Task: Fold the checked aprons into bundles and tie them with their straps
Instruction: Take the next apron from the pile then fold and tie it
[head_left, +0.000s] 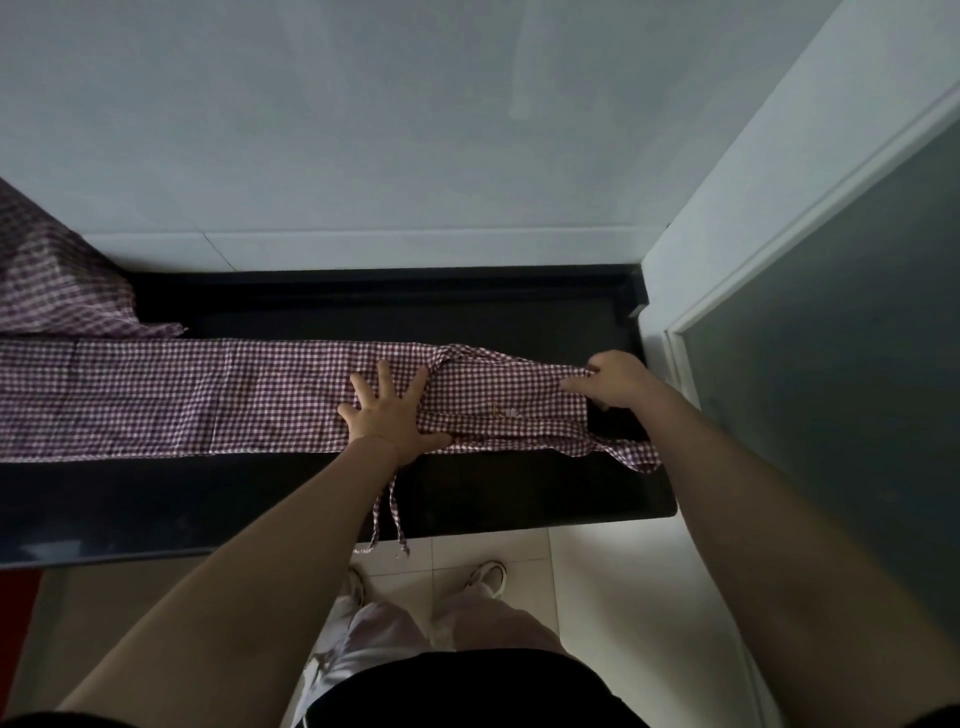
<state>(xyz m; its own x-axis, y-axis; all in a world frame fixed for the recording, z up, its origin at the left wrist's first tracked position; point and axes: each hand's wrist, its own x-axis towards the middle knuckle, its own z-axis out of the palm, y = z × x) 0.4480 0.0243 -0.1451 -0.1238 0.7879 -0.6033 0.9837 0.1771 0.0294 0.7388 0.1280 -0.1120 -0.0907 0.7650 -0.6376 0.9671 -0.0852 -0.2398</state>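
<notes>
Your left hand (392, 410) lies flat, fingers spread, pressing the folded apron (208, 395) at centre on the black counter (260, 499). Your right hand (613, 379), at 3 o'clock, pinches its end. Two straps (387, 514) dangle at 6 o'clock. A second apron (52, 280) sits at 9 o'clock.

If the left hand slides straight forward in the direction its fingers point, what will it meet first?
The left hand lies flat on the long folded purple-and-white checked apron, fingers pointing away from the person. It would cross the apron's far edge onto the black glossy counter, then probably reach the white tiled wall.
</notes>
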